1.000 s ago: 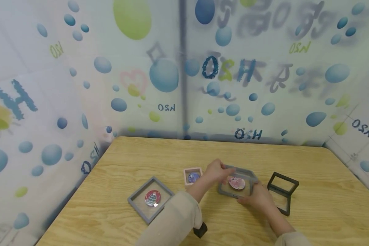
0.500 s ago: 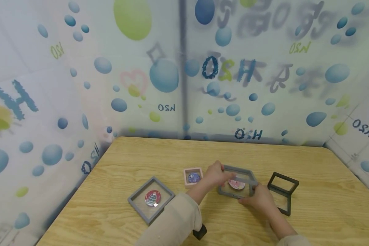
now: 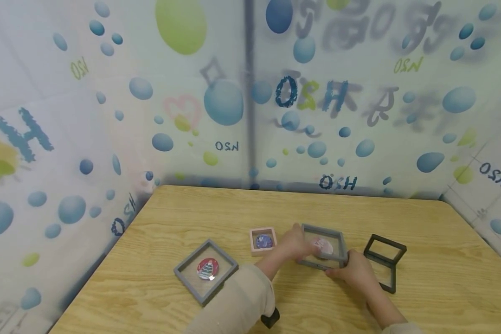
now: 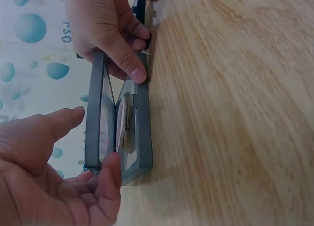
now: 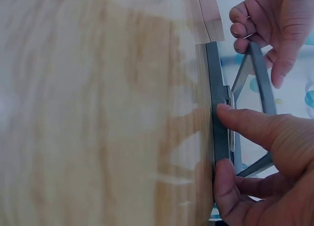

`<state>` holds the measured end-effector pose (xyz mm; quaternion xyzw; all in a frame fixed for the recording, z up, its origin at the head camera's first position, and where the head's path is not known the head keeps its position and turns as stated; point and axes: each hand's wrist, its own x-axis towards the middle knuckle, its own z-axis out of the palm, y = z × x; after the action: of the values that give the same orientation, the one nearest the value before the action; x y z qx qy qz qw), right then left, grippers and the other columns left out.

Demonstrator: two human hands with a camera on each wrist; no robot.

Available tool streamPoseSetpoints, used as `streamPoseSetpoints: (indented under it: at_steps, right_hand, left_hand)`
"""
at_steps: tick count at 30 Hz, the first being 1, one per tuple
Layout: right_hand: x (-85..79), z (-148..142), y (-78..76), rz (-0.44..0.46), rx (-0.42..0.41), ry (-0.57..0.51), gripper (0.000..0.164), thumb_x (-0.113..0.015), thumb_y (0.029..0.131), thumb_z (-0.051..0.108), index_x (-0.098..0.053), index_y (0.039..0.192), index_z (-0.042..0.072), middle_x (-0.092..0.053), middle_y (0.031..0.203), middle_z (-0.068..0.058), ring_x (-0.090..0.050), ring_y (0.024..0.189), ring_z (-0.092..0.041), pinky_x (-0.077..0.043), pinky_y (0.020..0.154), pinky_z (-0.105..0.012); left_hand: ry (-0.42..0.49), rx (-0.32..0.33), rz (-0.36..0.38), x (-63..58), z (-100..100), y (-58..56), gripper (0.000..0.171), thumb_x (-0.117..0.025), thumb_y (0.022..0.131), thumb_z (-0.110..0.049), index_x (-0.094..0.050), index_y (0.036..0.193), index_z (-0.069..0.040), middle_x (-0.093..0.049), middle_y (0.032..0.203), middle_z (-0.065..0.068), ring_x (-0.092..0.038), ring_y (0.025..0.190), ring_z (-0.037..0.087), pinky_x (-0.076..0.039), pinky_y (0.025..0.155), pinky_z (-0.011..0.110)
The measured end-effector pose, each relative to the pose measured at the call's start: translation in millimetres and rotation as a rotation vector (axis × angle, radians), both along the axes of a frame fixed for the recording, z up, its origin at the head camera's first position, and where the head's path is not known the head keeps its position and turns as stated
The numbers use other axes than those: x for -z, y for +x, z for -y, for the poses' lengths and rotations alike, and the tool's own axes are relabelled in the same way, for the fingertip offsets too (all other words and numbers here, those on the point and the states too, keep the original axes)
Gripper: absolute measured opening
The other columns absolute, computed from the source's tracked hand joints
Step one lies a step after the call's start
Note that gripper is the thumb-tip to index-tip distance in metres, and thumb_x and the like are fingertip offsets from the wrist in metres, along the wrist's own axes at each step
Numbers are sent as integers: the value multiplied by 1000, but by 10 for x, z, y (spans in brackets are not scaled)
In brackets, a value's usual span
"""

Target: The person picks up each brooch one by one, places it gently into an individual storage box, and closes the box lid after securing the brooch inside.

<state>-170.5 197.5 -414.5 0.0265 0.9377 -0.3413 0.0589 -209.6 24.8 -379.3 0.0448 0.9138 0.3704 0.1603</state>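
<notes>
A grey two-part display frame, partly folded, stands between the hands with a round pink badge inside. In the left wrist view its upper half leans at a narrow angle over the lower half. The left hand touches the edge of the upper half with its fingers, the thumb held apart, as the left wrist view shows. Gripping the right side of the lower half is the right hand, with its thumb along the rim. The badge looks pale through the film in the head view.
A hinged black frame stands opened out beside the right hand. Left of the left hand is a small pink frame with a blue badge. A larger grey frame with a red tree badge lies near the left sleeve.
The upper half of the grey frame has swung down over the pink badge, and the left hand has come lower with it. The right hand stays at the frame's right side.
</notes>
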Motion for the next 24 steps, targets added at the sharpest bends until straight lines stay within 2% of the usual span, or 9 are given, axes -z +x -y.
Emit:
streamPoseSetpoints:
  at_steps: [3, 5, 11, 14, 20, 24]
  right_hand:
    - [-4, -1, -3, -5, -5, 22, 70, -81, 62, 34, -49, 99, -16, -58, 88, -20, -55, 79, -29, -46, 65, -40]
    - [-8, 1, -6, -13, -9, 34, 71, -81, 62, 34, -49, 100, -17, -59, 91, -22, -56, 82, -32, -46, 68, -43]
    - [3, 5, -12, -30, -9, 32, 66, -81, 62, 28, -50, 99, -17, -60, 87, -19, -56, 79, -28, -46, 66, -41]
    - [6, 4, -9, -37, -11, 28, 64, -81, 62, 26, -51, 98, -17, -60, 86, -19, -56, 78, -28, -46, 65, -41]
    - [5, 7, -9, -42, -13, 26, 62, -81, 63, 25, -51, 97, -16, -59, 84, -18, -56, 76, -26, -46, 63, -39]
    - [-1, 18, -5, -48, -16, 27, 60, -81, 63, 24, -51, 96, -17, -60, 83, -18, -56, 75, -26, -46, 63, -39]
  left_hand:
    - [-114, 34, -43, 26, -25, 13, 87, -73, 72, -38, -28, 136, 1, -58, 103, 18, -59, 88, 28, -48, 75, 34]
    - [-190, 57, -90, 49, -34, 24, 87, -74, 70, -40, -31, 134, 1, -56, 111, 19, -57, 97, 28, -46, 82, 35]
    - [-317, 97, -150, 99, -48, 40, 87, -74, 69, -42, -32, 132, 1, -61, 96, 17, -59, 81, 24, -48, 69, 31]
    - [-336, 99, -159, 116, -53, 39, 87, -72, 70, -44, -31, 134, 0, -61, 98, 18, -60, 84, 25, -47, 70, 31]
    - [-320, 100, -164, 141, -69, 17, 88, -71, 72, -45, -29, 138, -4, -51, 121, 19, -52, 108, 30, -44, 86, 36]
    - [-306, 89, -165, 181, -88, -3, 89, -70, 72, -48, -29, 138, -5, -47, 123, 19, -52, 107, 30, -45, 85, 37]
